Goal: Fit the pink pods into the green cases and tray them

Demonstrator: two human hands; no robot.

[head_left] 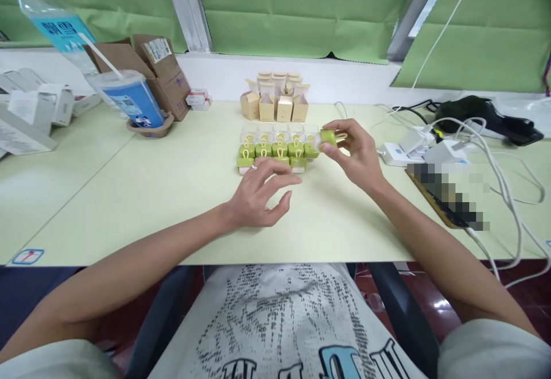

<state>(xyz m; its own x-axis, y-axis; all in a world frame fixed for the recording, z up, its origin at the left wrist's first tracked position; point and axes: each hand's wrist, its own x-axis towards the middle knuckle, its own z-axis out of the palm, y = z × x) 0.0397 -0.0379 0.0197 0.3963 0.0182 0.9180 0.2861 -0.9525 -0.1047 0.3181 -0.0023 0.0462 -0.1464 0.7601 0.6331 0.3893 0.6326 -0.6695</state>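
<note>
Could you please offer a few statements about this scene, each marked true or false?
1. The right hand holds a small green item with a loop. True.
2. The left hand is gripping the blue cup. False: the blue cup stands apart from the left hand, farther left.
3. Small cardboard boxes stand beyond the grouped green containers. True.
4. The blinds are red. False: the blinds are green.

The person wears an off-white T-shirt [314, 310] with short, loose sleeves [486, 347] that leave the forearms [146, 247] bare. Broken rows of small black print [249, 310] run down its front, above large black-outlined letters [342, 362], one filled with light blue. A slim silver-coloured ring [254, 167] sits on the left grip [260, 195].
</note>
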